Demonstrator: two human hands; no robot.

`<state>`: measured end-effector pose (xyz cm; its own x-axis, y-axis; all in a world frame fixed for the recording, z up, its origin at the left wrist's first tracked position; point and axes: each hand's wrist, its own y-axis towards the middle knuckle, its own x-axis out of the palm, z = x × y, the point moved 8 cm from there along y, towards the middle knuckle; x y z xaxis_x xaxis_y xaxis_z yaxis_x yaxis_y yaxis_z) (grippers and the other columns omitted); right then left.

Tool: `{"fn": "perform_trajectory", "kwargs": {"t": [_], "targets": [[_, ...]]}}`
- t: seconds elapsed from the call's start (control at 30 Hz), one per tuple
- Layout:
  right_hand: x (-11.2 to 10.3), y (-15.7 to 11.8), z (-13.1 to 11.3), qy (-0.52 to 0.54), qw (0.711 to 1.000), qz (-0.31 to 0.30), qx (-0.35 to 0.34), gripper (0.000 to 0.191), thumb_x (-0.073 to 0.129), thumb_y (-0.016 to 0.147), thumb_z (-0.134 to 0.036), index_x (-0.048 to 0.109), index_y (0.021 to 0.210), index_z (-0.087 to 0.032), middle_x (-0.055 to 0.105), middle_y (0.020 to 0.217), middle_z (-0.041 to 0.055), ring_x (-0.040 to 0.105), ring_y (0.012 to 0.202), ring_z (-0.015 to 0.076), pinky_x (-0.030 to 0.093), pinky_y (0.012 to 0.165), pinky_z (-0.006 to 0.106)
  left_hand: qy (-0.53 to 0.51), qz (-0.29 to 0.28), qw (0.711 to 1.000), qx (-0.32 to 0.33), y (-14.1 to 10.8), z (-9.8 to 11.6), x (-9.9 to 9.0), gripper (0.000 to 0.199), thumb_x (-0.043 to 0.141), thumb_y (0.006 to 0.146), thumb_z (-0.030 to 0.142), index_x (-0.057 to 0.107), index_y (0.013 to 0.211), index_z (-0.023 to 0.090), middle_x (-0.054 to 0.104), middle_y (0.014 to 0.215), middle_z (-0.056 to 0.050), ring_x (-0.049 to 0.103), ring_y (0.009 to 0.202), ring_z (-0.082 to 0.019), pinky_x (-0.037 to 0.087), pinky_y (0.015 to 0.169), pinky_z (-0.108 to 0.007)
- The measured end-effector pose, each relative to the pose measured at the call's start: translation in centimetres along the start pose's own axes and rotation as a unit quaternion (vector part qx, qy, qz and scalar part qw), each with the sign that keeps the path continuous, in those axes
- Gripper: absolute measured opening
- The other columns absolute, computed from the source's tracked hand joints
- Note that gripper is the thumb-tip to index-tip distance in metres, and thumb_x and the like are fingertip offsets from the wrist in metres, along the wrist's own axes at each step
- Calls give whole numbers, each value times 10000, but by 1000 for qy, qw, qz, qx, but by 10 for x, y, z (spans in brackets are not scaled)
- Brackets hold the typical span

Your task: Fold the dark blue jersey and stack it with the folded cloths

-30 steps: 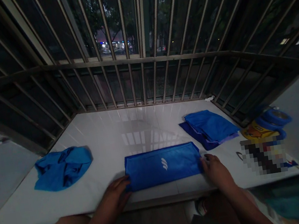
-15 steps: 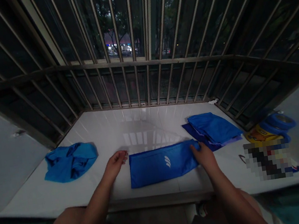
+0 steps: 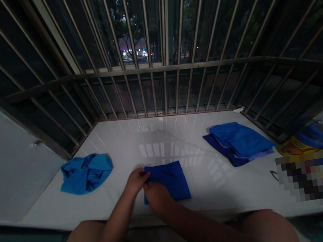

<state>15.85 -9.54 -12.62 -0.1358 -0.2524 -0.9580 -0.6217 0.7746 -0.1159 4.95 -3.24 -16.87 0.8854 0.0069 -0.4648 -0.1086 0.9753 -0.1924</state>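
Note:
A folded blue cloth [image 3: 172, 182] lies flat near the front edge of the white tiled ledge [image 3: 209, 194], now a nearly square packet with its white logo out of sight. At its upper left corner, my left hand [image 3: 137, 180] is closed, thumb and fingers pinching the fabric. My right hand [image 3: 159, 197] reaches across the packet, its fingers closed on the left edge just below the left hand. Part of the cloth's left side is hidden under my right hand.
A crumpled lighter-blue cloth [image 3: 86, 173] lies at the left. Folded blue cloths [image 3: 240, 139] are stacked at the right. Beyond them stand a yellow-and-blue package [image 3: 301, 146] and a blurred-out item. Metal window bars [image 3: 154, 70] close off the back, and walls flank both sides.
My right hand has carried the cloth's right end leftward over the rest, halving its length. The white logo has gone from sight. My left hand has come onto the left corner.

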Motion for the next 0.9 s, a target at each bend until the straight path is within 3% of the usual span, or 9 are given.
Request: {"fn": "perform_trajectory", "kwargs": {"t": [0.13, 0.23, 0.3, 0.4, 0.47, 0.6, 0.67, 0.8, 0.9], "targets": [[27, -12, -5, 9, 998, 4, -66, 228, 612, 1041, -108, 763, 1212, -114, 800, 1228, 168, 768, 1101, 289, 628, 922, 389, 46, 44, 998, 13, -4, -11, -16, 317, 722, 825, 502, 569, 704, 252, 638, 661, 32, 660, 733, -218, 508, 726, -324], [41, -22, -8, 19, 991, 56, -122, 312, 707, 1052, -287, 729, 1314, -120, 711, 1455, 193, 681, 1306, 315, 586, 1079, 447, 101, 84, 991, 32, -8, -17, -25, 237, 636, 899, 458, 618, 781, 253, 671, 717, 13, 674, 738, -226, 535, 752, -341], [49, -28, -9, 17, 984, 100, -148, 464, 755, 1033, -387, 688, 1398, -109, 639, 1564, 209, 595, 1427, 344, 538, 1166, 505, 136, 122, 981, 69, -10, -14, -30, 151, 648, 882, 377, 706, 922, 244, 752, 871, -31, 729, 875, -265, 585, 858, -389], [58, -37, -7, 12, 977, 114, -177, 545, 800, 1000, -474, 687, 1403, -125, 651, 1565, 180, 542, 1481, 344, 493, 1221, 527, 165, 160, 957, 175, -18, -1, -32, 401, 640, 856, 228, 754, 1239, 232, 778, 1260, -108, 719, 1211, -312, 579, 1079, -491], [61, -48, -5, 9, 973, 107, -205, 457, 812, 991, -495, 737, 1284, -153, 719, 1470, 150, 588, 1421, 324, 527, 1181, 490, 195, 136, 938, 253, -29, 5, -21, 439, 586, 882, 153, 783, 1260, 257, 739, 1421, -117, 676, 1341, -316, 550, 1154, -530], [64, -82, 23, -4, 976, 130, -176, 212, 826, 983, -358, 739, 1076, -189, 790, 1125, 99, 707, 1094, 276, 615, 975, 419, 274, 44, 899, 339, -66, -10, 20, 410, 533, 929, 94, 845, 1109, 289, 804, 1344, -97, 741, 1259, -307, 605, 1092, -512], [68, -104, 45, -6, 977, 168, -128, 170, 800, 987, -263, 719, 1128, -215, 776, 1069, 79, 705, 1006, 269, 624, 930, 418, 299, 48, 882, 360, -93, -23, 38, 432, 540, 952, 110, 824, 1223, 291, 805, 1353, -103, 772, 1203, -295, 631, 1059, -496], [78, -138, 83, -5, 975, 208, -72, 346, 722, 990, -140, 688, 1299, -293, 771, 1057, 49, 701, 981, 268, 619, 910, 409, 333, 41, 859, 388, -142, -42, 67, 519, 641, 996, 274, 673, 1508, 354, 731, 1505, -91, 745, 1293, -312, 573, 1185, -570], [67, -146, 100, 23, 981, 179, -65, 250, 767, 942, -144, 746, 1148, -284, 745, 938, 32, 703, 888, 254, 608, 820, 362, 313, 25, 864, 394, -150, -46, 66, 527, 662, 1010, 330, 639, 1532, 403, 735, 1505, -66, 736, 1324, -301, 552, 1223, -568]]}}
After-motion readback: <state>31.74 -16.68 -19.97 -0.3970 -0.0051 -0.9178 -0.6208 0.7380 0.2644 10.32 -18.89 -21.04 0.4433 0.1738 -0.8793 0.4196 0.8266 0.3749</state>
